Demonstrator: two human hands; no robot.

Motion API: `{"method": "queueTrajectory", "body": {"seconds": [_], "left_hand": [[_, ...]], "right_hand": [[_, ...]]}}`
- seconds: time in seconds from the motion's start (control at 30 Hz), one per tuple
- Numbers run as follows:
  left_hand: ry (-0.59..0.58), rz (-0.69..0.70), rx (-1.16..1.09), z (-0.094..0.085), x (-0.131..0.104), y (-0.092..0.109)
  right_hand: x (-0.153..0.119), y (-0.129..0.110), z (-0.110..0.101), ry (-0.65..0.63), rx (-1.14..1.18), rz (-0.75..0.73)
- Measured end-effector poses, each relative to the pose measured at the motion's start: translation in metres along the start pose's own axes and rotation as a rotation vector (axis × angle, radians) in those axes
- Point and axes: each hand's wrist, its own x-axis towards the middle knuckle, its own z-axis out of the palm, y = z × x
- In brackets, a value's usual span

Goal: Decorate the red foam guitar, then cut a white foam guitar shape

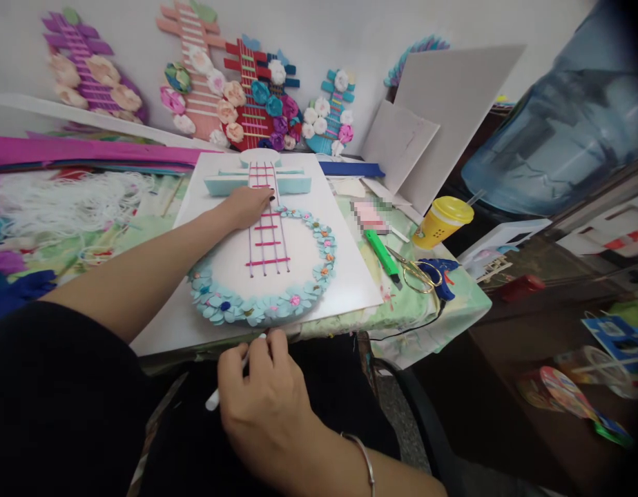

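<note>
A white craft lute (230, 255) lies on a white board (350, 276), edged with pale blue paper flowers and crossed by purple strings and pink bars. My left hand (250, 206) is curled over its neck, just below the pale blue pegs (220, 185). Below the table's front edge, my right hand (270, 404) is closed round a slim white rod (213, 400), one end showing left of the fingers. Whether the rod is a pen cannot be made out.
Finished craft lutes (246, 90) lean against the wall. White string (65, 200) is heaped at left. At right lie a green cutter (382, 254), gold-handled scissors (423, 276) and a blue tool (446, 279) with a cord. Behind them stand a yellow cup (440, 222) and a water bottle (552, 145).
</note>
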Motion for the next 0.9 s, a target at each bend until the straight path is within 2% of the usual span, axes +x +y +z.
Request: {"method": "queueTrajectory", "body": {"seconds": [0.27, 0.5, 0.67, 0.77, 0.9], "left_hand": [[-0.002, 0.002, -0.018, 0.0, 0.0, 0.001], [0.001, 0.011, -0.049, 0.002, 0.001, 0.0], [0.014, 0.021, -0.081, -0.001, -0.001, 0.003], [0.025, 0.026, -0.115, -0.007, -0.004, 0.006], [0.041, 0.047, -0.174, -0.016, -0.003, 0.005]], "right_hand": [[0.014, -0.006, 0.001, 0.02, 0.052, -0.054], [0.012, -0.006, -0.001, 0.09, 0.141, -0.054], [0.012, 0.027, -0.034, 0.233, 0.472, -0.048], [0.016, 0.057, -0.055, 0.227, 0.539, 0.045], [0.027, 0.09, -0.067, 0.263, 0.597, 0.179]]}}
